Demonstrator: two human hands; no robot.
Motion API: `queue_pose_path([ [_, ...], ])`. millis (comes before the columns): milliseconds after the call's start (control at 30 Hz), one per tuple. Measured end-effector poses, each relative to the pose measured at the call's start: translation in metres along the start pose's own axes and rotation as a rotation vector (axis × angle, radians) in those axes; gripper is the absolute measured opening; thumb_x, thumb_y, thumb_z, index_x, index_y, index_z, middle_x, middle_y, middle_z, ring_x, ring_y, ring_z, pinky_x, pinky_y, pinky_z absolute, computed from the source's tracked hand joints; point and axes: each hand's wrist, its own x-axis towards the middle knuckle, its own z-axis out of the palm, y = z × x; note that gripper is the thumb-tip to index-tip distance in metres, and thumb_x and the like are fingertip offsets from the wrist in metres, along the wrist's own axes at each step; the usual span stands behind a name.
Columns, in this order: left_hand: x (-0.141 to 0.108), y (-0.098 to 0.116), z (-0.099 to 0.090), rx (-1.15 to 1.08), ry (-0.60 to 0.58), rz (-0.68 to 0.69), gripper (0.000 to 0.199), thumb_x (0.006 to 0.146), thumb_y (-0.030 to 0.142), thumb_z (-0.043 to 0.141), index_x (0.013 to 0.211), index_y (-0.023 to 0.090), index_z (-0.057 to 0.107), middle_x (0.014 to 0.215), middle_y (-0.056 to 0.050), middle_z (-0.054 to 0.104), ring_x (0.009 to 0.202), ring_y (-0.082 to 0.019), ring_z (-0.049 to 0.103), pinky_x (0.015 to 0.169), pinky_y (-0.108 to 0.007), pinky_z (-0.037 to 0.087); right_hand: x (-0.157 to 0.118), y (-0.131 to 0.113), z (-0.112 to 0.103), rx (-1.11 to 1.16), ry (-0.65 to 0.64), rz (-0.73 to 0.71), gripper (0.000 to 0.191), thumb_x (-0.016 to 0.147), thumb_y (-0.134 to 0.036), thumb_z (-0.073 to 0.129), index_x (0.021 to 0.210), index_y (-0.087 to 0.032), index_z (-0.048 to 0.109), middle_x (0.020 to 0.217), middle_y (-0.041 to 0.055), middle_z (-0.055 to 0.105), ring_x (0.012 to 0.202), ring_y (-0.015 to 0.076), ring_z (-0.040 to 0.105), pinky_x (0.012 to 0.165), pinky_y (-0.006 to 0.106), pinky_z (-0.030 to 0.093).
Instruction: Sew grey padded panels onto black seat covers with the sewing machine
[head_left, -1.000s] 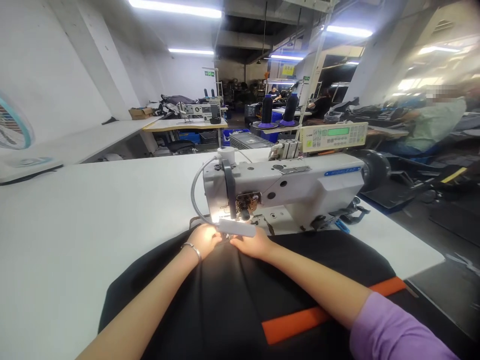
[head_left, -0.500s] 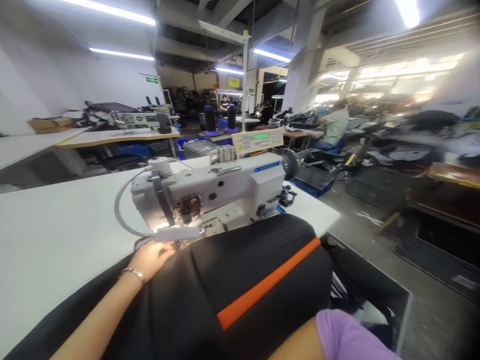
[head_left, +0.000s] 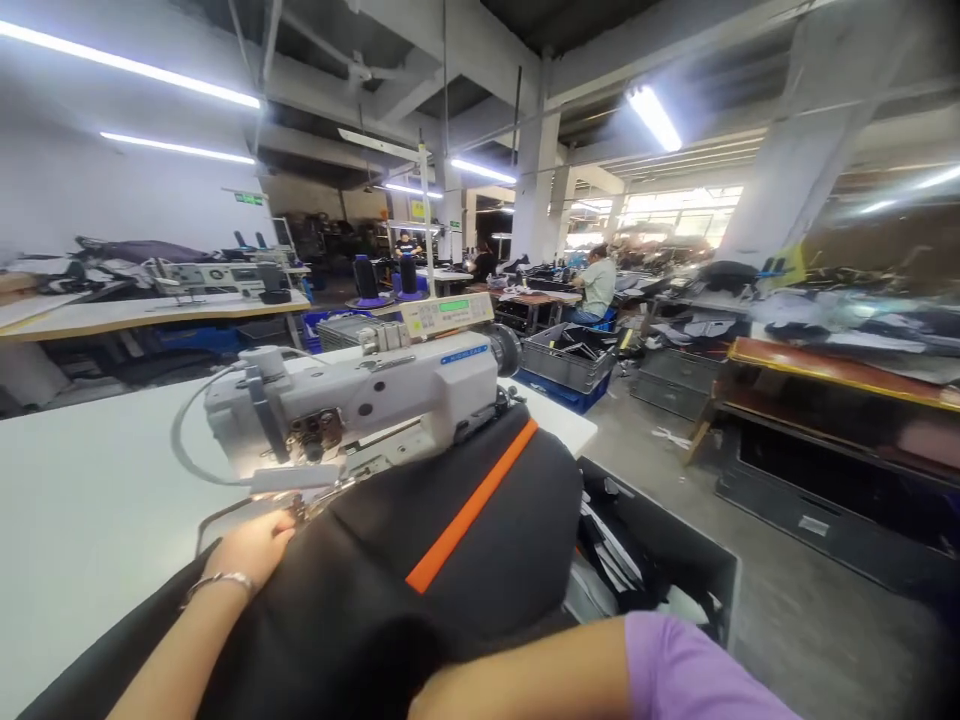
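A large piece of black fabric point(head_left: 495, 545) with an orange strip point(head_left: 472, 505) drapes over the front of the sewing machine point(head_left: 382, 390) and down toward me. My left hand point(head_left: 251, 548), with a bracelet at the wrist, is closed on the fabric's edge, just in front of the presser foot point(head_left: 300, 508). Its thumb lies close to the metal parts under the machine's head. Only the forearm of my right arm point(head_left: 525, 680) shows, below a purple sleeve; the hand itself is hidden behind the fabric at the bottom.
A white machine table point(head_left: 97, 480) extends to the left. Beside the table's right end stands a grey bin point(head_left: 731, 600) holding fabric pieces. Farther back are crates point(head_left: 574, 360), thread cones point(head_left: 366, 278) and a seated co-worker point(head_left: 598, 285).
My view has swung right, so the machine sits farther left. The fabric's right part has folded inward, and my right forearm reaches farther left across the bottom. My left hand stays near the presser foot.
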Motion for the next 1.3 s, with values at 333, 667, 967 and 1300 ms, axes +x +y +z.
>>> queue_pose_path([
  [333,-0.018,0.009,-0.003,0.069,0.061,0.151,0.029,0.086,0.027,0.042,0.094,0.015,0.067,0.106,-0.014,0.068,0.104,-0.026,0.061,0.093,-0.04,0.048,0.115,0.075,-0.11,-0.164,0.361,-0.032,0.025,0.087,-0.028,0.055,0.101,-0.012,0.066,0.103,0.0144,0.066,0.099,0.0259,0.059,0.087,0.04,0.045],
  [667,-0.032,-0.008,-0.001,0.009,0.082,0.248,0.034,0.088,0.031,0.048,0.117,0.019,0.061,0.132,-0.012,0.057,0.125,-0.03,0.049,0.108,-0.057,0.033,0.141,0.114,-0.081,0.001,0.393,0.01,0.035,0.085,-0.041,0.057,0.117,-0.029,0.066,0.113,0.0081,0.062,0.107,0.0272,0.051,0.094,0.043,0.039],
  [967,-0.03,-0.003,-0.007,-0.009,0.094,0.273,0.032,0.086,0.029,0.052,0.115,0.02,0.062,0.123,-0.011,0.063,0.117,-0.028,0.054,0.105,-0.051,0.037,0.143,0.113,-0.085,0.026,0.368,0.011,0.035,0.084,-0.036,0.058,0.115,-0.025,0.068,0.111,0.0105,0.063,0.113,0.03,0.048,0.097,0.045,0.038],
  [1300,-0.033,0.001,-0.005,-0.008,0.09,0.238,0.033,0.087,0.031,0.052,0.114,0.017,0.062,0.128,-0.011,0.06,0.12,-0.03,0.051,0.106,-0.052,0.035,0.143,0.109,-0.091,0.035,0.313,0.031,0.035,0.083,-0.034,0.059,0.115,-0.024,0.067,0.112,0.0109,0.063,0.113,0.0286,0.05,0.099,0.044,0.037],
])
